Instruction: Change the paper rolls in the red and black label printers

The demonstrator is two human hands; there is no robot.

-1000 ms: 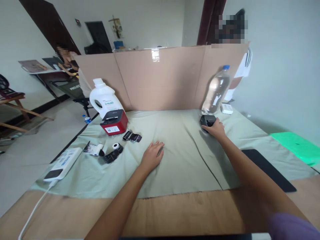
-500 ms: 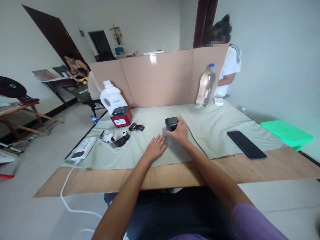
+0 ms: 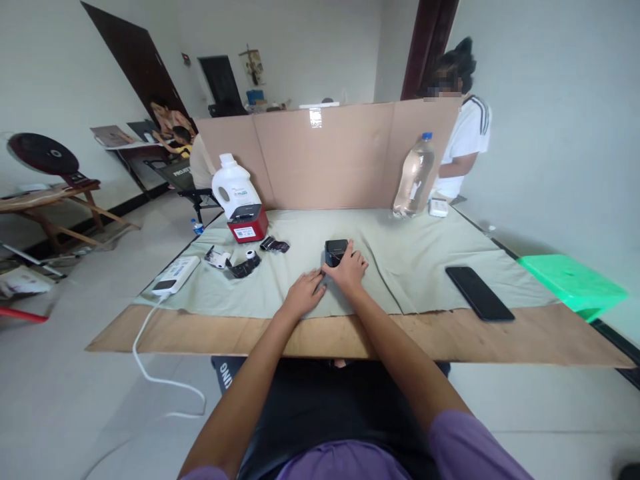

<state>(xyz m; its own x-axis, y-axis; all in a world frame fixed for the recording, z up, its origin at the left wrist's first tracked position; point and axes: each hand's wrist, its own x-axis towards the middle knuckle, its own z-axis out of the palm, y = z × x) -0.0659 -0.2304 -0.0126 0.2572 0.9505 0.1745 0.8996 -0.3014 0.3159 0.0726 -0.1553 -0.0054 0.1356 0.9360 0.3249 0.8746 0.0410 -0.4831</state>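
Note:
My right hand (image 3: 350,267) grips a small black box-shaped device (image 3: 336,248) from its right and near side, on the pale green cloth (image 3: 300,230). My left hand (image 3: 304,295) lies flat on the cloth just left of it, fingers stretched out, fingertips close to the device's near edge. Further left are a strip of dark film-like material with a small white roll (image 3: 244,267), a white crumpled piece (image 3: 217,259) and another dark strip (image 3: 275,245). A red and black box (image 3: 249,225) with a white label stands behind these.
A white jug (image 3: 235,187) stands behind the red box. A power strip (image 3: 176,275) with a cord lies at left, a black phone (image 3: 479,293) at right. A clear bottle (image 3: 414,177) leans against a cardboard screen (image 3: 325,160). A green stool (image 3: 570,283) and other people are nearby.
My right hand has drawn the black device slightly toward me and left. My left hand stays flat on the cloth close by. The camera view has shifted a little.

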